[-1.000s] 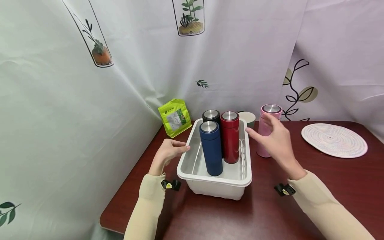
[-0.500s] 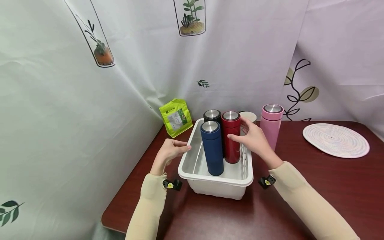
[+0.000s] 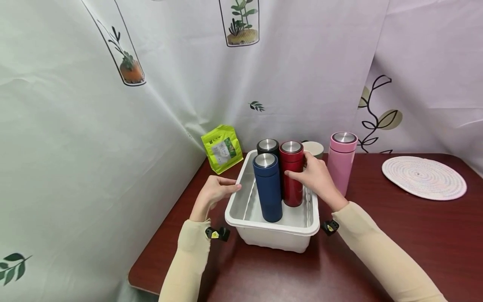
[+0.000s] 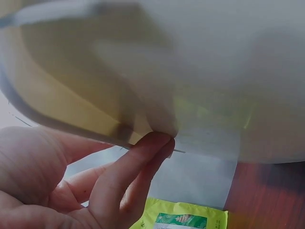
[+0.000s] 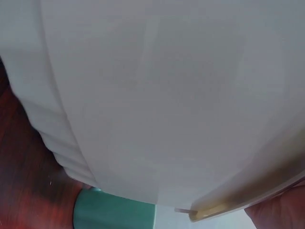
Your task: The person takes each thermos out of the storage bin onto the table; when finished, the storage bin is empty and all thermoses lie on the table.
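Bin (image 3: 271, 227) sits on the counter (image 3: 415, 235) between your hands; red bottle (image 3: 292, 191), blue bottle (image 3: 269, 193) and black bottle (image 3: 268, 145) stand bunched inside. Left hand (image 3: 213, 193): fingers pinching the bin's rim. Only a fingertip hold, so it could slip if the load comes onto it. Right hand (image 3: 318, 174): thumb lies across the front of the red bottle, but can't tell whether those fingers have the bottle or the rim. If it's the rim, your thumb could knock red into blue and black. Tall bottles, likely tippy on a tilt. Pink bottle (image 3: 341, 163) is right beside that hand; an outward swing could topple it. Shoving back risks the cup (image 3: 314, 148) behind.
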The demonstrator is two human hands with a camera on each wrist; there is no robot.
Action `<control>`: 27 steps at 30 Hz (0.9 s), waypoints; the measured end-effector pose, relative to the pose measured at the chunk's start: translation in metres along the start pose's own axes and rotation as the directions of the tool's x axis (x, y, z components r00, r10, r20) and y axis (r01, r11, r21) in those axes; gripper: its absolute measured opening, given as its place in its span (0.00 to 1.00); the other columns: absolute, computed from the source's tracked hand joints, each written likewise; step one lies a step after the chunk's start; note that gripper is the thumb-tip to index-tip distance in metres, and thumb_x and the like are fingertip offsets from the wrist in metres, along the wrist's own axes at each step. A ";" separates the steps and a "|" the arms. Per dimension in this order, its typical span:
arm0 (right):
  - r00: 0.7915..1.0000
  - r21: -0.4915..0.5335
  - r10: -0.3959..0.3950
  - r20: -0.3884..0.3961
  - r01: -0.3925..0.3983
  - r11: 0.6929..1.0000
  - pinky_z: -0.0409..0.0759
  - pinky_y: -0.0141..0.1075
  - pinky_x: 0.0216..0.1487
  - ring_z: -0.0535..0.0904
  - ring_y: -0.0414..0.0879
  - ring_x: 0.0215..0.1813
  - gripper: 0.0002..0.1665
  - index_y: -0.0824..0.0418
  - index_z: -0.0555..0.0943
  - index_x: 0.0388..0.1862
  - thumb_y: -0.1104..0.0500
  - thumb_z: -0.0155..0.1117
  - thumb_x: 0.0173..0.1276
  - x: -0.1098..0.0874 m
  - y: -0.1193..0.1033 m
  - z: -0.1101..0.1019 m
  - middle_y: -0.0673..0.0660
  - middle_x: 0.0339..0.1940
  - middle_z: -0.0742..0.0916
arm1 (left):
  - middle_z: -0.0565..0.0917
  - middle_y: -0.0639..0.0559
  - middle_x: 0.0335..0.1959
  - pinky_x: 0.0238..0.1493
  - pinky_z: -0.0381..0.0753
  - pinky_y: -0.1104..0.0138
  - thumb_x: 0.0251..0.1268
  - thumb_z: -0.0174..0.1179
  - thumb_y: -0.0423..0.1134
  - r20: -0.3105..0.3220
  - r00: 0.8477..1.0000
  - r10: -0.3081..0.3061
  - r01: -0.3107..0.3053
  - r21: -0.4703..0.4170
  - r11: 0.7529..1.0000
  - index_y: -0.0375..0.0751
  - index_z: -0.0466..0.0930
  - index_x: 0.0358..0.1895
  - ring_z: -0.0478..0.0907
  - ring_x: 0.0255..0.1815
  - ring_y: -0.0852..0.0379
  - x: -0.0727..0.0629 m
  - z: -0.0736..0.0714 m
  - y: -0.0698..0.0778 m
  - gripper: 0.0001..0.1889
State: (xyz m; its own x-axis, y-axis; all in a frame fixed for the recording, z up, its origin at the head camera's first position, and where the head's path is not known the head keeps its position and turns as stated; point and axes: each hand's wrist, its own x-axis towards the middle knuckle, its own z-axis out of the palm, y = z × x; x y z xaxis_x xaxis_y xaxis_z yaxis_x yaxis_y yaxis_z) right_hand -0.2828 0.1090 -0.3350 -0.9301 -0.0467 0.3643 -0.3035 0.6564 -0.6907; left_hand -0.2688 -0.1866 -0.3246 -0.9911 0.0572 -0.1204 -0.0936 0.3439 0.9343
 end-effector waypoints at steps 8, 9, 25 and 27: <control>0.999 0.030 -0.005 -0.054 0.006 1.000 0.86 0.49 0.43 0.84 0.57 0.43 0.39 0.67 0.72 0.62 0.51 0.75 0.55 -0.003 0.001 0.003 0.67 0.48 0.86 | 0.85 0.34 0.47 0.49 0.85 0.54 0.58 0.68 0.31 0.003 1.000 0.008 -0.008 -0.006 1.000 0.26 0.83 0.50 0.84 0.50 0.38 -0.002 0.001 0.001 0.17; 0.998 0.031 -0.008 -0.056 0.010 0.999 0.86 0.49 0.43 0.84 0.57 0.43 0.39 0.67 0.72 0.62 0.51 0.75 0.55 -0.003 0.001 0.003 0.66 0.48 0.86 | 0.85 0.34 0.46 0.50 0.85 0.53 0.58 0.68 0.31 0.003 1.000 0.011 -0.011 -0.008 1.000 0.26 0.83 0.50 0.84 0.49 0.38 -0.002 0.001 0.001 0.17; 0.993 0.072 -0.034 -0.116 0.042 0.996 0.83 0.45 0.41 0.83 0.56 0.43 0.35 0.63 0.75 0.60 0.52 0.76 0.55 -0.013 -0.012 -0.024 0.63 0.47 0.87 | 0.85 0.33 0.46 0.48 0.86 0.55 0.58 0.69 0.31 0.006 1.000 -0.009 0.009 -0.033 0.999 0.25 0.82 0.51 0.83 0.51 0.37 -0.002 0.000 0.002 0.18; 0.991 0.076 -0.047 -0.128 0.057 0.995 0.80 0.43 0.40 0.82 0.55 0.41 0.35 0.62 0.75 0.59 0.52 0.76 0.55 -0.016 -0.016 -0.029 0.62 0.45 0.87 | 0.85 0.33 0.45 0.48 0.86 0.55 0.58 0.68 0.31 0.010 1.000 -0.009 0.009 -0.034 0.999 0.25 0.82 0.51 0.83 0.51 0.36 -0.002 0.001 0.001 0.18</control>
State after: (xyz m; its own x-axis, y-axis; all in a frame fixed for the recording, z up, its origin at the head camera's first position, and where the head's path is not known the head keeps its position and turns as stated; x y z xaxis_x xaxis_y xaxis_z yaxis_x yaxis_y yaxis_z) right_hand -0.2576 0.1210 -0.3119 -0.8805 0.0192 0.4736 -0.3713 0.5932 -0.7143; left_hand -0.2669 -0.1857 -0.3234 -0.9892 0.0633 -0.1318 -0.1058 0.3128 0.9439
